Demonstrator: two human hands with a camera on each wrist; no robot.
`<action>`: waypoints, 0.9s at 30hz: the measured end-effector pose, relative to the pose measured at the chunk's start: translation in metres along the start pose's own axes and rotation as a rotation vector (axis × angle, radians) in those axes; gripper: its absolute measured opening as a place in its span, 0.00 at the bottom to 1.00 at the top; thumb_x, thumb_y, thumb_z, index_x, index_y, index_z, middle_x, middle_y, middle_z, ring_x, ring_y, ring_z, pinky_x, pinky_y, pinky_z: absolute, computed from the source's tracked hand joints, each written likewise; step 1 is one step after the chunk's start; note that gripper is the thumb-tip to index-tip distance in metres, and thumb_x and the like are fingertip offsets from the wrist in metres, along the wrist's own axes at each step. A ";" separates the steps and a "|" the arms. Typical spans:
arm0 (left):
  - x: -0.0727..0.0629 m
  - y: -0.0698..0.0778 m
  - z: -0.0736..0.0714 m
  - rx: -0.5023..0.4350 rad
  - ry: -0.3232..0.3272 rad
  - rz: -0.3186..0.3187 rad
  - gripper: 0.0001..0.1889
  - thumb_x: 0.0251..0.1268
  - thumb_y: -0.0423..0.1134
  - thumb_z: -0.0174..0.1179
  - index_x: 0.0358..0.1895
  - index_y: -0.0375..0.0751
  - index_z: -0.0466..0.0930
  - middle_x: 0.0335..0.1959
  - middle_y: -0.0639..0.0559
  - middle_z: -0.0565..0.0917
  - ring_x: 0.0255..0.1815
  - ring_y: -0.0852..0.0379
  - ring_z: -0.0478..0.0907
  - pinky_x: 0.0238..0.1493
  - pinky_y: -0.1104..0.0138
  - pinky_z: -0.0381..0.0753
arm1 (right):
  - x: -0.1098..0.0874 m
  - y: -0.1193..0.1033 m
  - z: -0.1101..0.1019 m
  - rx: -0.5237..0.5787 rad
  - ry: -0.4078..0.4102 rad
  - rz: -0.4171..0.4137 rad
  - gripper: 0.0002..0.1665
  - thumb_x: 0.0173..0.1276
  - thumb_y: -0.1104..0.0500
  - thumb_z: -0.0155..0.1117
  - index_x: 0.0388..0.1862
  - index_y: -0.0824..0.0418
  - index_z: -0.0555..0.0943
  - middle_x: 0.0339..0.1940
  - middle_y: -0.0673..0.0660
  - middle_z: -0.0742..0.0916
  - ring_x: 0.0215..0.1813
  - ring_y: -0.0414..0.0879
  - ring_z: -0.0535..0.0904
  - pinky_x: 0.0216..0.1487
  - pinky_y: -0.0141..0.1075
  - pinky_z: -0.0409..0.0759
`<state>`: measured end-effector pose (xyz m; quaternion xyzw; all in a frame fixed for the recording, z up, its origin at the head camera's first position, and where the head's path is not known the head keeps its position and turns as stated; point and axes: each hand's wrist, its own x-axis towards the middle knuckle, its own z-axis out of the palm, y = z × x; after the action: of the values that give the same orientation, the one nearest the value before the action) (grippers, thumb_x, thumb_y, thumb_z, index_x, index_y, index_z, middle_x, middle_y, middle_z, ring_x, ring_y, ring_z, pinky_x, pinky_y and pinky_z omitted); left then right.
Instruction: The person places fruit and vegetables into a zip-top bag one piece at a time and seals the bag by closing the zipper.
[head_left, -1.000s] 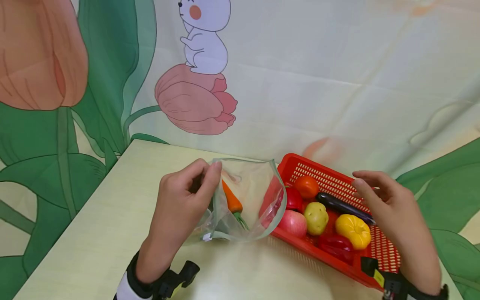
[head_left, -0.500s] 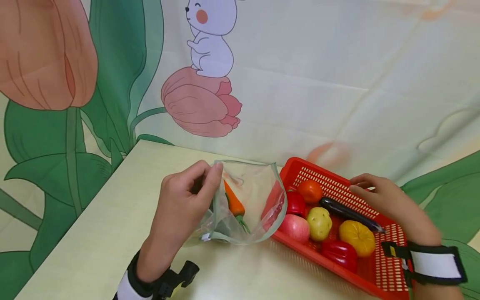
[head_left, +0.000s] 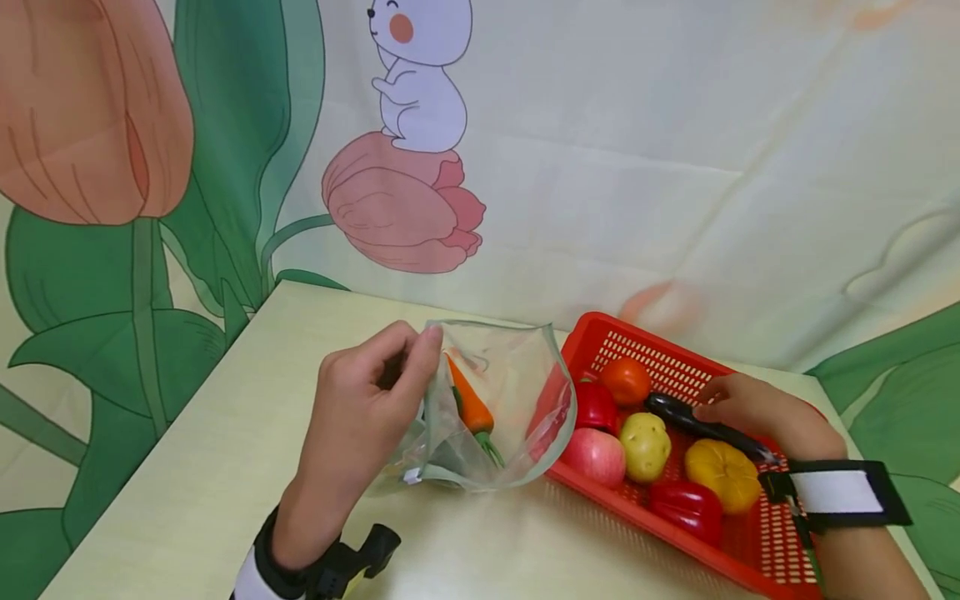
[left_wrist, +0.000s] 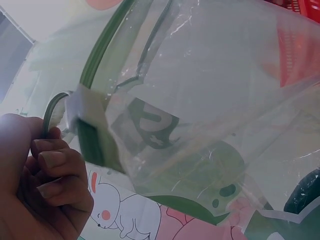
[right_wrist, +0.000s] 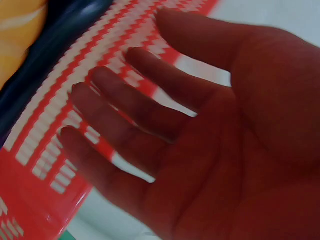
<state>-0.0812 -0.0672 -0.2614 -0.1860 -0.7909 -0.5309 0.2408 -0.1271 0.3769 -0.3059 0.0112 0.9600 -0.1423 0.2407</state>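
Observation:
My left hand [head_left: 371, 392] pinches the edge of a clear zip bag [head_left: 517, 358] with a green rim; its fingers curl at the rim in the left wrist view. Through the plastic show an orange carrot [head_left: 471, 404] with a green top and something dark green, mostly hidden. My right hand [head_left: 757, 412] is over the far side of the red basket [head_left: 652, 333], thumb right at the dark eggplant [head_left: 675, 410]. In the right wrist view, the fingers [right_wrist: 145, 105] are spread and slightly bent, the eggplant [right_wrist: 55, 42] beyond their tips.
Also in the basket are a tomato [head_left: 626, 381], a red round fruit or vegetable [head_left: 596, 407], a pink apple [head_left: 596, 457], a yellow-green potato-like piece [head_left: 645, 447], a yellow pumpkin [head_left: 722, 475] and a red pepper [head_left: 686, 510]. The pale table [head_left: 202, 467] meets a printed cloth backdrop.
My right hand has come down into the basket, from above its right side to the eggplant. The left hand still holds the bag's edge in nearly the same place.

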 end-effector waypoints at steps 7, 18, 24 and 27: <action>0.001 0.001 -0.002 0.007 0.000 -0.007 0.16 0.68 0.47 0.55 0.20 0.55 0.68 0.12 0.60 0.61 0.14 0.64 0.60 0.16 0.69 0.55 | 0.013 0.014 0.026 -0.006 -0.109 0.083 0.22 0.57 0.57 0.69 0.48 0.65 0.77 0.35 0.56 0.80 0.35 0.47 0.75 0.36 0.39 0.76; 0.000 -0.001 -0.002 0.009 0.001 -0.003 0.16 0.68 0.47 0.55 0.20 0.55 0.69 0.12 0.60 0.60 0.13 0.63 0.59 0.15 0.69 0.54 | 0.010 0.019 0.029 -0.036 -0.019 -0.010 0.25 0.54 0.49 0.72 0.47 0.60 0.78 0.36 0.54 0.81 0.36 0.47 0.74 0.37 0.39 0.72; 0.000 -0.001 -0.003 0.007 0.005 0.010 0.16 0.68 0.47 0.55 0.20 0.54 0.69 0.12 0.60 0.60 0.13 0.64 0.59 0.16 0.69 0.54 | -0.014 0.000 0.009 -0.113 0.047 -0.003 0.29 0.58 0.44 0.67 0.47 0.65 0.75 0.32 0.54 0.80 0.33 0.46 0.73 0.32 0.37 0.69; 0.000 -0.001 -0.002 0.004 0.000 0.009 0.16 0.68 0.47 0.54 0.20 0.54 0.69 0.12 0.60 0.60 0.13 0.64 0.59 0.16 0.69 0.54 | -0.032 -0.018 -0.003 -0.110 0.049 0.005 0.28 0.63 0.41 0.62 0.43 0.65 0.74 0.27 0.53 0.77 0.29 0.46 0.71 0.29 0.36 0.66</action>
<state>-0.0815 -0.0697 -0.2612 -0.1889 -0.7911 -0.5285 0.2434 -0.1018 0.3619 -0.2841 0.0039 0.9720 -0.0886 0.2176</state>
